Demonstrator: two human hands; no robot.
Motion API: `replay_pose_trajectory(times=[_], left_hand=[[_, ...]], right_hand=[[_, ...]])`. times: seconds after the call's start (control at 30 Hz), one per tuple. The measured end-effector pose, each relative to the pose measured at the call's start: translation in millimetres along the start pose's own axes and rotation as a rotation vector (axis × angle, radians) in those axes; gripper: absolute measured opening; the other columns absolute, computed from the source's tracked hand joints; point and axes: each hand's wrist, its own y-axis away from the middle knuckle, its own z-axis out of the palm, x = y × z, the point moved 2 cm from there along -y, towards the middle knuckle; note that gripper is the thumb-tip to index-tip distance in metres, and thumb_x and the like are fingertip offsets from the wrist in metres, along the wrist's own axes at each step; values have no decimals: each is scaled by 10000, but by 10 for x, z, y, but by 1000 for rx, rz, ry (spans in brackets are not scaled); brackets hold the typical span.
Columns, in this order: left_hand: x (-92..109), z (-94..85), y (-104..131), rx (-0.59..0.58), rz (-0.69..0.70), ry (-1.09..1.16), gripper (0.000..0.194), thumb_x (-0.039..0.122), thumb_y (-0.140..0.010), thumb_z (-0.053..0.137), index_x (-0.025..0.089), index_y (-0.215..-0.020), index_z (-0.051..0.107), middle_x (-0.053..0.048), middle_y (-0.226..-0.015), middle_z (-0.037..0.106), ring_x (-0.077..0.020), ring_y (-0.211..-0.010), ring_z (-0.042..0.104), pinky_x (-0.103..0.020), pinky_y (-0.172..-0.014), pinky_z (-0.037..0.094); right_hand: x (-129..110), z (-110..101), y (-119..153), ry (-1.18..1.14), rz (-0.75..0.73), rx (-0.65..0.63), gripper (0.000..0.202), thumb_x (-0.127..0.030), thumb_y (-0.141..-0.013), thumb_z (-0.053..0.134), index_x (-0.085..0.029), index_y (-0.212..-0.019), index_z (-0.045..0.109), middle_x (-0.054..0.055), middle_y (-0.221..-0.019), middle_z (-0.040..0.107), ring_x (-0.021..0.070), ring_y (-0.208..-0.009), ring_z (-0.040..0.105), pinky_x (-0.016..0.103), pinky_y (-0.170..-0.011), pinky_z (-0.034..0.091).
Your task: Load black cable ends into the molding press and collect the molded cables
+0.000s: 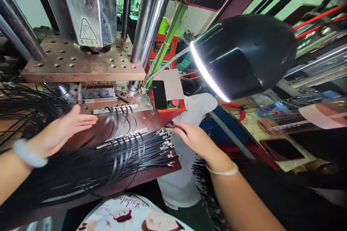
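My left hand [63, 130] is held over the left part of the work table with its fingers stretched out and nothing in them. My right hand [199, 140] is just past the table's right edge, fingers apart, near the metal ends of the cables. A bundle of black cables [151, 151] with silver connectors [166, 146] lies across the table between my hands. Several cables loop up to two pale metal strips, a rear strip [100, 111] by the press and a front strip [142, 131] lying on the bundle.
A press with a drilled plate [89, 72] on steel columns stands behind. A black lamp [244, 57] overhangs the right side. A red control box [180, 107] carries a phone [159, 94]. More black cables [27, 104] are at left; a white sack [181, 173] hangs below right.
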Motion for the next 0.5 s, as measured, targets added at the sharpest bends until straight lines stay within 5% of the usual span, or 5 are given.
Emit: replay_pose_trajectory(times=[0.1,0.2,0.33,0.43,0.5], left_hand=[[39,566,-351,-179,-181,86,792,852,-819,474,120,-848,774,-223,-1054,765,-309,-1003,734,-431,-936,596],[105,973,-598,-121,-167,86,555,677,-771,675,127,-701,694,-176,-817,751,-284,-829,728,-444,-914,580],[256,1060,-668,-52,-65,136,332,462,-761,698,132,-786,673,-135,-802,742,-272,-865,720,-451,-955,547],[462,1021,-516,-224,-110,223,414,522,-825,574,133,-916,682,-105,-710,703,-259,-707,695,-502,-869,574],[605,901,-309,-341,-104,189,453,562,-790,611,163,-991,684,3,-536,559,-177,-462,541,-498,-753,590]], right_hand=[[-497,285,-718,-130,-409,47,380,-133,-943,516,-164,-1302,638,173,-1337,679,270,-1270,621,487,-1079,499],[-989,488,-1334,-91,-713,-94,387,-104,-897,607,-163,-1278,636,147,-1404,644,246,-1344,554,434,-1132,446],[-1240,507,-1730,-42,-730,-107,187,-107,-956,540,-121,-1087,672,144,-1208,733,195,-1166,640,340,-1117,420],[-1237,434,-1819,-36,-651,-57,195,-166,-993,496,-82,-1088,645,171,-1038,748,236,-1035,667,392,-1054,449],[-1188,373,-1779,-31,-602,-26,166,-209,-969,550,-91,-1036,646,184,-988,739,277,-969,667,426,-968,485]])
